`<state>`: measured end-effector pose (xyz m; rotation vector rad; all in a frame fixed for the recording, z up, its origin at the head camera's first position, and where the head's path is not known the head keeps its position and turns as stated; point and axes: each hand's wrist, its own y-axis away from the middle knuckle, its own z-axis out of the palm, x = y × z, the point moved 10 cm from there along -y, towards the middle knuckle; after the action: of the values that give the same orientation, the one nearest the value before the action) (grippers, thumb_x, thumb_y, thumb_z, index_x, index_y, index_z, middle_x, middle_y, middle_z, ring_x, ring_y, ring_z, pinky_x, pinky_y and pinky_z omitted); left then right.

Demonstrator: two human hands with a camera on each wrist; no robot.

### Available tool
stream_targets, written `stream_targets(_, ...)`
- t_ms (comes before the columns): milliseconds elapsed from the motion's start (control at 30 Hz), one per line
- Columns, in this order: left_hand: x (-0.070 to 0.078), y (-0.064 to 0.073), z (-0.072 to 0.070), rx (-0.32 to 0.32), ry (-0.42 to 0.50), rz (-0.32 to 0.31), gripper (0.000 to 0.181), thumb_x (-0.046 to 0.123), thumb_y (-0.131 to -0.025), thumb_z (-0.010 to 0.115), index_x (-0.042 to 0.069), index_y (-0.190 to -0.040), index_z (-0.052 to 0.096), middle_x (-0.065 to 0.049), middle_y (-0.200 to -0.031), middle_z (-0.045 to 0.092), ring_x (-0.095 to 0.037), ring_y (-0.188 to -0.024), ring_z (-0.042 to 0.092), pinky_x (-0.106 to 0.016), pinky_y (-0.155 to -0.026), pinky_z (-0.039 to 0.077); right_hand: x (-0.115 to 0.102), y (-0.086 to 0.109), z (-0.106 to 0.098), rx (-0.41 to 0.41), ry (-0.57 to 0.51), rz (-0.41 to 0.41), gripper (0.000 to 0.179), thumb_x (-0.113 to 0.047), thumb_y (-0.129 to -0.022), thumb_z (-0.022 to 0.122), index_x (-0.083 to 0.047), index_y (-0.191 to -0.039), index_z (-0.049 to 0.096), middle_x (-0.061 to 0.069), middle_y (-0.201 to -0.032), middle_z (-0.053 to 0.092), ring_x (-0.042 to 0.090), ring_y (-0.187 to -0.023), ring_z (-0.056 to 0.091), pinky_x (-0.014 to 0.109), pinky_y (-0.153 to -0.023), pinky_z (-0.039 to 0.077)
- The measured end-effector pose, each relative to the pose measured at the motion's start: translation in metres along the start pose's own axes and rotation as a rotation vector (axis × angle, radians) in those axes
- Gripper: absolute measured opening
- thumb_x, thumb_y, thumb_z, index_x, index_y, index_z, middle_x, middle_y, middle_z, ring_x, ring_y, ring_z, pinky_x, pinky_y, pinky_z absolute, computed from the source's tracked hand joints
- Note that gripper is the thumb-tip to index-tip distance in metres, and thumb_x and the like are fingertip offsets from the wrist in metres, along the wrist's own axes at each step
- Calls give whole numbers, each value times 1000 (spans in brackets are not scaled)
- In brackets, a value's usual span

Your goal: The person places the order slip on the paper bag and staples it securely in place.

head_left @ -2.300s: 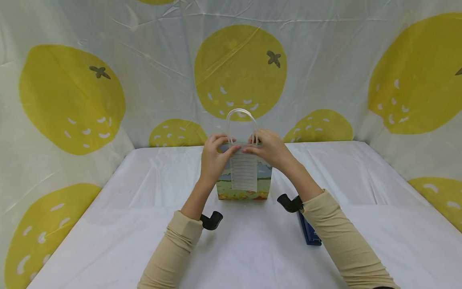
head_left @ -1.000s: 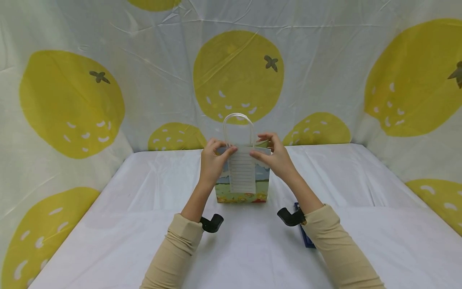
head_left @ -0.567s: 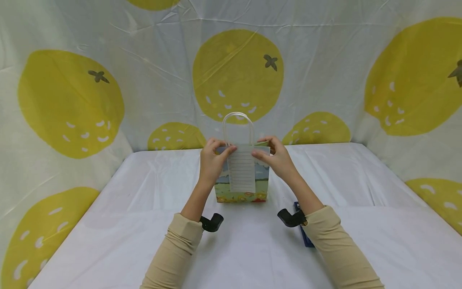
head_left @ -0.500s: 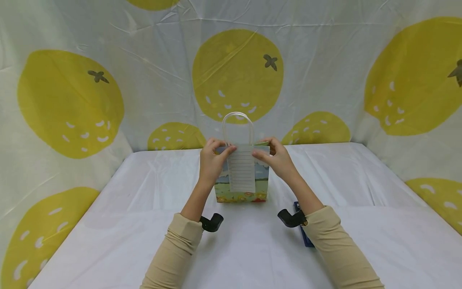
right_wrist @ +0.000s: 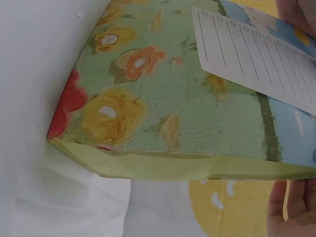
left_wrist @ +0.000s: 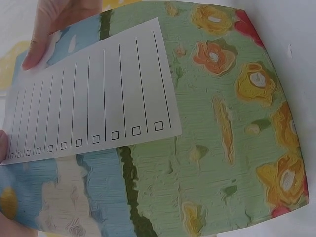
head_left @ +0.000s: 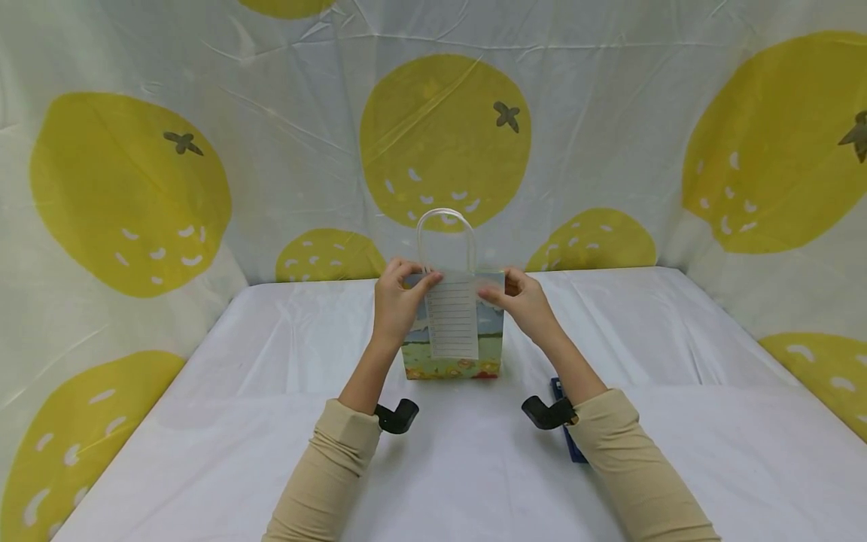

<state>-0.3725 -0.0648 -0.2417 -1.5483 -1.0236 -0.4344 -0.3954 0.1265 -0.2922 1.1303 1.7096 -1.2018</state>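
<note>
The lined sheet (head_left: 453, 320) lies against the front of the paper bag (head_left: 491, 327), which stands upright mid-bench (head_left: 467, 482), white handle (head_left: 446, 211) looping above. My left hand (head_left: 396, 302) pinches the sheet's upper left corner against the rim; my right hand (head_left: 532, 310) pinches the rim's right side. I can't tell whether anything sticks the sheet on; if not, loosening my left fingers could let it slip. Uneven tugging could crease the rim. My right forearm partly hides a blue object (head_left: 578, 450).

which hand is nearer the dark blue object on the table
Right. The right hand is beyond and slightly left of the dark blue object; the left hand is farther left.
</note>
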Motion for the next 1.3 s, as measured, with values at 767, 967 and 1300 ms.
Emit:
stream_targets(767, -1, -2, -1, -6, 35, -10, 22, 21, -76, 71, 1, -85, 70, -8, -82, 52, -15, -79, 47, -22, -68, 39, 19, 6, 9, -142, -41, 23, 55, -21, -85, 64, -11, -132, 38, 14, -128, 48, 30, -119, 48, 42, -94, 43)
stream_targets(967, -2, -1, -1, -10, 33, -22, 21, 21, -77, 71, 2, -86, 70, -6, -81, 51, -12, -76, 45, -22, -67, 38, 27, 8, 10, -156, -52, 31, 56, -20, -84, 66, -9, -131, 38, 13, -127, 48, 32, -123, 44, 44, -96, 42)
stream_targets(1300, -2, -2, -1, -6, 33, -31, 22, 22, -77, 70, 2, -87, 70, -6, -82, 51, -11, -76, 44, -22, -67, 36, 29, 5, 4, -45, -60, 20, 31, -20, -81, 68, -4, -104, 55, -17, -90, 60, 4, -91, 59, 20, -79, 47)
